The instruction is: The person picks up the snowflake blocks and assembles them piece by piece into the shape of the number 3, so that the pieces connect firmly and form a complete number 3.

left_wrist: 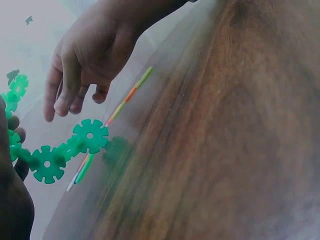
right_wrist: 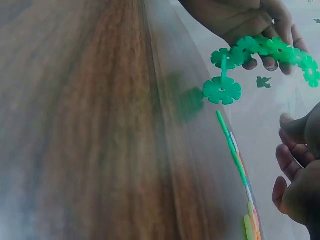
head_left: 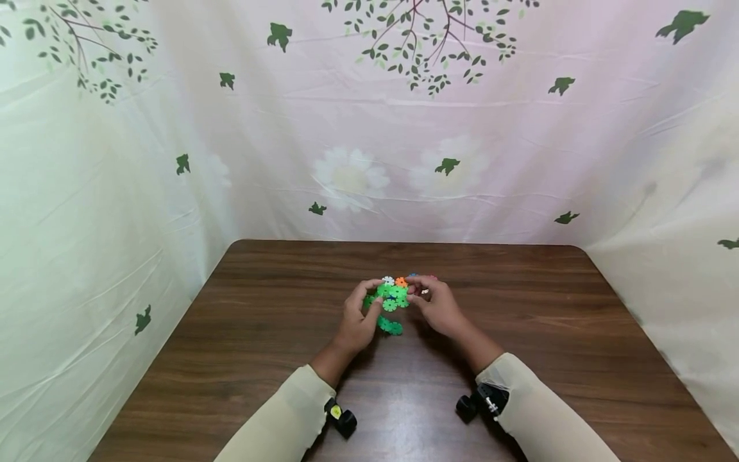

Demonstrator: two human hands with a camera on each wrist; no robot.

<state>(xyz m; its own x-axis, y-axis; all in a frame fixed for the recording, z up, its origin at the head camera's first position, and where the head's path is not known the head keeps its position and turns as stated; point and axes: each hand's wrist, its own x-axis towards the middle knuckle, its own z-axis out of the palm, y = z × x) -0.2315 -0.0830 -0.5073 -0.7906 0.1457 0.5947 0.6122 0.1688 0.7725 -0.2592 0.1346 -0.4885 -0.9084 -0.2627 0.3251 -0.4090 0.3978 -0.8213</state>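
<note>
My left hand (head_left: 356,324) holds a linked chain of green, notched, flower-shaped plastic discs (right_wrist: 280,49) above the table. In the right wrist view its fingertips are curled against the discs, and one end of the chain hangs lower. My right hand (head_left: 441,311) is beside the chain on its right. Both wrist views show a gap between its loosely bent fingers (left_wrist: 75,82) and the chain, with nothing held. Darker green discs (head_left: 391,327) show below the left hand in the head view; whether they join the chain I cannot tell.
Loose flat discs lie beyond the hands, among them a white disc (head_left: 388,280) and an orange disc (head_left: 401,282); the hands partly hide others. The brown wooden table (head_left: 277,359) ends at a printed curtain (head_left: 375,128). Small black cameras (head_left: 346,423) are strapped to both wrists.
</note>
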